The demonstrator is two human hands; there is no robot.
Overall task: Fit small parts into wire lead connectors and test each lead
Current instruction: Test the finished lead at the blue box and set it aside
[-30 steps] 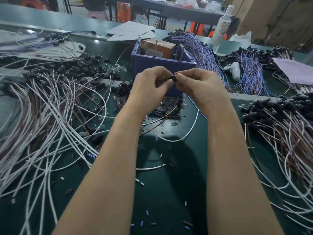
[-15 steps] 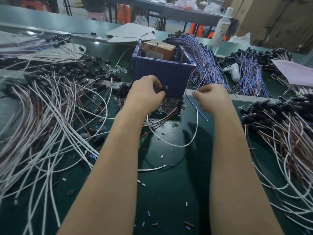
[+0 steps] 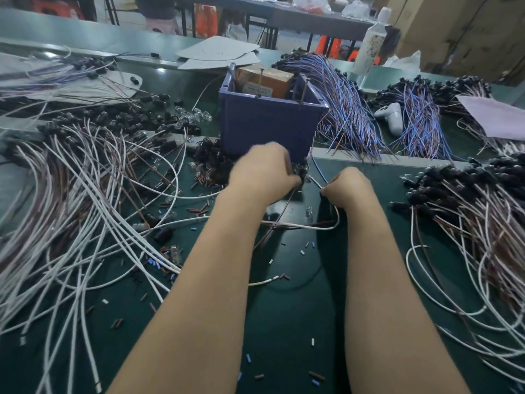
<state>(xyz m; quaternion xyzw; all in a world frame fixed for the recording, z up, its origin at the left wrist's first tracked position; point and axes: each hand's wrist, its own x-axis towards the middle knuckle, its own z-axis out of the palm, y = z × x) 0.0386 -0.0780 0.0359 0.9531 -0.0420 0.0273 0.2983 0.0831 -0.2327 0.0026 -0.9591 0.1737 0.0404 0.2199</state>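
1. The worktop (image 3: 284, 322) has a dark green, matt surface, and it fills the near part of the view.
2. Behind it a paler green surface (image 3: 85, 35) runs from left to right, with a shiny metal edge on its near side.
3. A bright spot (image 3: 160, 70) of reflected light shines on the far part of the worktop.
4. Farther back stands a grey table (image 3: 298, 22) on thin dark metal legs.
5. Near this table are orange objects (image 3: 206, 21), too blurred to name.
6. Brown cardboard boxes (image 3: 454, 32) are stacked in the upper right corner.
7. The floor (image 3: 126, 15) between the legs is pale and plain.
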